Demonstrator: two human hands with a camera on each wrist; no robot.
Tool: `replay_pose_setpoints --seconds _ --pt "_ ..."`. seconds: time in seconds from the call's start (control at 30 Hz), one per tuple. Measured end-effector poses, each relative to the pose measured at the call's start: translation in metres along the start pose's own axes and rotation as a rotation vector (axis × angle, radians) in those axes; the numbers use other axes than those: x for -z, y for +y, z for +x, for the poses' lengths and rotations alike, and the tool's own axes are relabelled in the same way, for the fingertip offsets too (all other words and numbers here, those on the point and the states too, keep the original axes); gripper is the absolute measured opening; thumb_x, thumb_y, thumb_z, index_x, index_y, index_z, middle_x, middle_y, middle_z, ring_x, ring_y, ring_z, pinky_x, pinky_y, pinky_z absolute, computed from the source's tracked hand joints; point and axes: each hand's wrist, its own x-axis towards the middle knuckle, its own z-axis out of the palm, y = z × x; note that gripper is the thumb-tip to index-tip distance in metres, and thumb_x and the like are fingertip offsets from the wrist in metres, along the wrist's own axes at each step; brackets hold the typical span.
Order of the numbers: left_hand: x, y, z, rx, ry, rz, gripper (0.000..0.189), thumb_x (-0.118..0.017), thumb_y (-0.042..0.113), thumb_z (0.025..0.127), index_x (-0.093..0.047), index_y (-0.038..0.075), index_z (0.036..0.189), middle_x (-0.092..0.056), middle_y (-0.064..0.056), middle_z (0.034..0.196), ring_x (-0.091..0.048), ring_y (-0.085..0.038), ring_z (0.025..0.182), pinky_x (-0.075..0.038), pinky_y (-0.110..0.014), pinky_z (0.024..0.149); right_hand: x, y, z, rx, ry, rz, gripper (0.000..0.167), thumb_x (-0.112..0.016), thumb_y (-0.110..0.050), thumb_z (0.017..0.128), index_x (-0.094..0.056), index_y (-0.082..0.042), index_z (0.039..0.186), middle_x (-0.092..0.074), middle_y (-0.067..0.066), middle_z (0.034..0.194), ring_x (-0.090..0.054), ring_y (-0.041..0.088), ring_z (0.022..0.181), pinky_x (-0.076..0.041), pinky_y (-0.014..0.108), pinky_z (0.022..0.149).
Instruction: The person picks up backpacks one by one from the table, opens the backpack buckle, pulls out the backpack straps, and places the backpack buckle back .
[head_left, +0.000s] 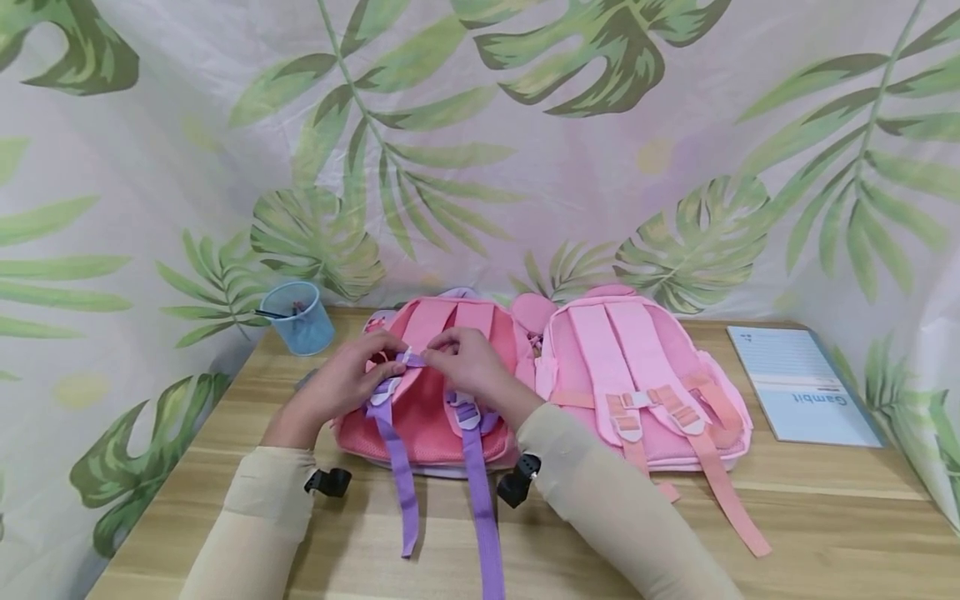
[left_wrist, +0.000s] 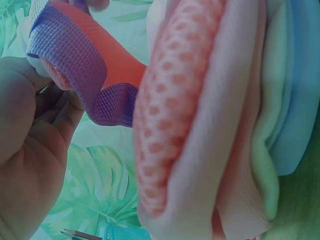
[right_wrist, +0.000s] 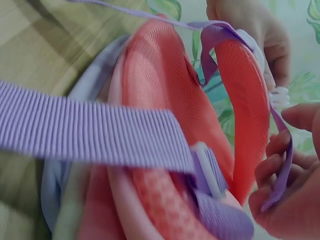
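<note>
A coral-pink backpack (head_left: 431,417) lies back side up, its shoulder straps bearing white plastic adjusters (head_left: 385,390) and long purple webbing tails (head_left: 480,500). My left hand (head_left: 348,379) is at the raised left shoulder strap (right_wrist: 245,100), its fingertips pinching a small white buckle (right_wrist: 280,97). Between finger and thumb of my right hand (head_left: 474,367) is the short purple chest strap (right_wrist: 286,155) that runs from that buckle. Seen from the left wrist, purple webbing (left_wrist: 72,55) loops around the shoulder strap, and part of my left hand (left_wrist: 30,145) is hidden behind it.
A second, lighter pink backpack (head_left: 622,358) lies to the right with its orange chest strap (head_left: 663,395) buckled. A blue mesh pen cup (head_left: 300,325) stands at the back left. A notebook (head_left: 802,383) rests on the wooden table (head_left: 847,517) at the right.
</note>
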Motion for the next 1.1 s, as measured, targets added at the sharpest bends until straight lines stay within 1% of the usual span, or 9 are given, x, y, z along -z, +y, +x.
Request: replay_pose_setpoints --seconds 0.1,0.2,0.27,0.5,0.63,0.73,0.87,0.97,1.1 --pt "0.0009 -0.0012 -0.0015 0.021 0.004 0.0 0.024 -0.076 0.005 0.099 -0.073 0.009 0.123 -0.073 -0.006 0.116 -0.068 -0.023 0.104 -0.058 -0.037 0.092 0.0053 0.002 -0.0011 -0.024 -0.005 -0.021 0.026 -0.077 -0.031 0.1 -0.08 -0.008 0.113 -0.076 0.01 0.103 -0.071 0.025 0.081 -0.053 0.025 0.066" --pt "0.0012 -0.0024 -0.0035 0.03 -0.001 -0.007 0.024 -0.076 0.006 0.099 -0.073 0.009 0.123 -0.073 -0.006 0.116 -0.068 -0.023 0.104 -0.059 -0.036 0.093 0.0074 0.004 -0.0015 -0.054 -0.049 -0.032 0.026 -0.077 -0.032 0.1 -0.083 -0.009 0.11 -0.078 0.011 0.11 -0.075 0.031 0.09 -0.053 0.026 0.069" --pt "0.0011 -0.0033 -0.0045 0.031 -0.004 -0.009 0.024 -0.076 0.006 0.099 -0.073 0.01 0.123 -0.072 -0.006 0.116 -0.068 -0.023 0.105 -0.058 -0.035 0.094 0.007 0.0042 -0.0017 -0.072 -0.075 -0.01 0.024 -0.077 -0.031 0.101 -0.084 -0.01 0.11 -0.078 0.014 0.112 -0.075 0.033 0.091 -0.052 0.027 0.069" --pt "0.0006 -0.0033 -0.0029 0.021 0.004 -0.023 0.025 -0.077 0.007 0.1 -0.072 0.01 0.124 -0.072 -0.005 0.115 -0.067 -0.022 0.104 -0.058 -0.036 0.094 0.0031 0.0007 -0.0015 -0.059 -0.072 0.076 0.022 -0.075 -0.028 0.102 -0.083 -0.011 0.112 -0.073 0.001 0.107 -0.064 0.017 0.093 -0.055 0.027 0.074" --pt "0.0004 -0.0019 -0.0013 0.013 -0.002 -0.016 0.025 -0.077 0.008 0.1 -0.072 0.01 0.124 -0.072 -0.005 0.114 -0.068 -0.021 0.103 -0.058 -0.037 0.094 0.0026 -0.0014 0.0011 -0.042 -0.093 0.057 0.021 -0.074 -0.028 0.103 -0.084 -0.013 0.113 -0.066 -0.001 0.092 -0.058 0.015 0.085 -0.051 0.026 0.07" --pt "0.0006 -0.0004 -0.0003 0.017 -0.015 -0.011 0.026 -0.077 0.008 0.1 -0.072 0.009 0.125 -0.072 -0.005 0.114 -0.067 -0.021 0.103 -0.059 -0.04 0.094 0.0016 -0.0018 0.0042 -0.028 -0.116 0.025 0.022 -0.075 -0.029 0.103 -0.084 -0.012 0.115 -0.07 0.003 0.092 -0.058 0.015 0.08 -0.048 0.026 0.069" --pt "0.0001 0.001 0.0012 0.01 -0.028 -0.014 0.026 -0.077 0.007 0.099 -0.073 0.009 0.124 -0.073 -0.005 0.113 -0.066 -0.02 0.102 -0.058 -0.04 0.094 0.0 -0.0003 0.0066 -0.011 -0.141 0.021 0.025 -0.071 -0.027 0.105 -0.083 -0.01 0.119 -0.071 0.001 0.091 -0.057 0.013 0.077 -0.046 0.025 0.068" --pt "-0.0006 0.001 0.0014 0.0 -0.031 -0.015 0.024 -0.078 0.007 0.099 -0.073 0.01 0.122 -0.073 -0.003 0.111 -0.065 -0.019 0.099 -0.057 -0.036 0.092 0.0001 0.0006 0.0066 -0.033 -0.139 0.052 0.03 -0.065 -0.031 0.109 -0.083 -0.008 0.117 -0.056 -0.004 0.071 -0.049 0.012 0.064 -0.04 0.025 0.06" --pt "0.0001 0.0013 0.001 -0.009 -0.031 -0.006 0.024 -0.078 0.007 0.098 -0.073 0.01 0.121 -0.072 -0.002 0.109 -0.064 -0.017 0.098 -0.057 -0.035 0.09 0.0002 -0.0005 0.0061 -0.066 -0.132 0.053 0.04 -0.062 -0.046 0.109 -0.083 -0.013 0.11 -0.042 -0.005 0.06 -0.041 0.013 0.055 -0.034 0.027 0.054"
